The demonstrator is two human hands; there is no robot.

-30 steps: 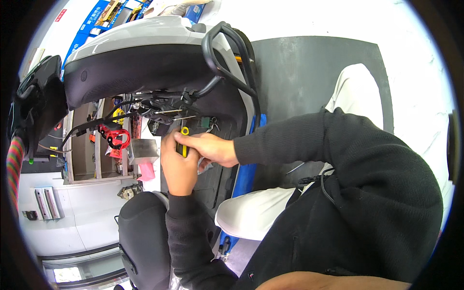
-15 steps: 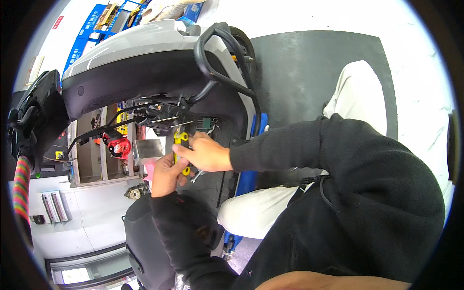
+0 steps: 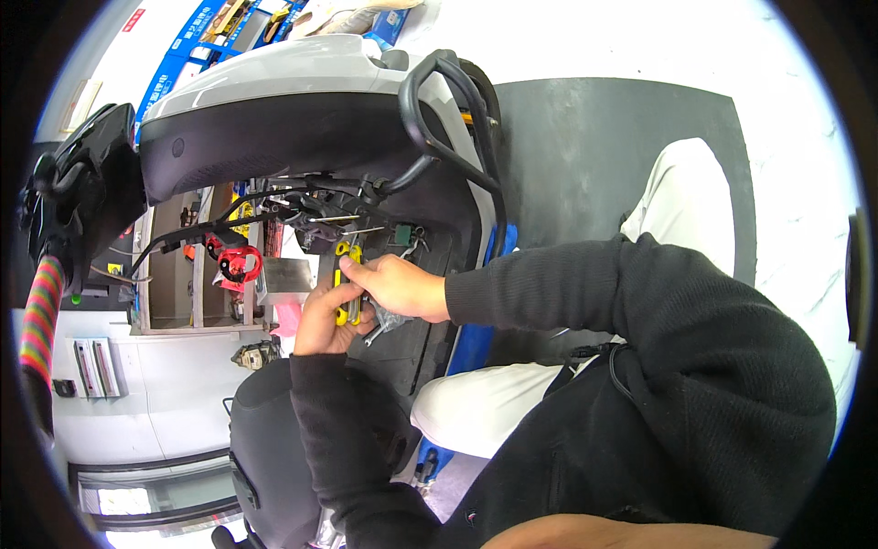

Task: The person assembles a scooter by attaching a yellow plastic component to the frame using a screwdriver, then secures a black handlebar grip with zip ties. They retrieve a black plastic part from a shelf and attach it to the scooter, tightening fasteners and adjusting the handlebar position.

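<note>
The left hand (image 3: pixel 327 318) and right hand (image 3: pixel 402 285) both curl closed, pinching a yellow tool (image 3: pixel 355 309) at nine o'clock from centre; a metal box (image 3: pixel 285 280) lies beyond, also toward nine.

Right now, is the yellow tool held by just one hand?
No: the left hand and the right hand both have their fingers on the yellow tool.
</note>
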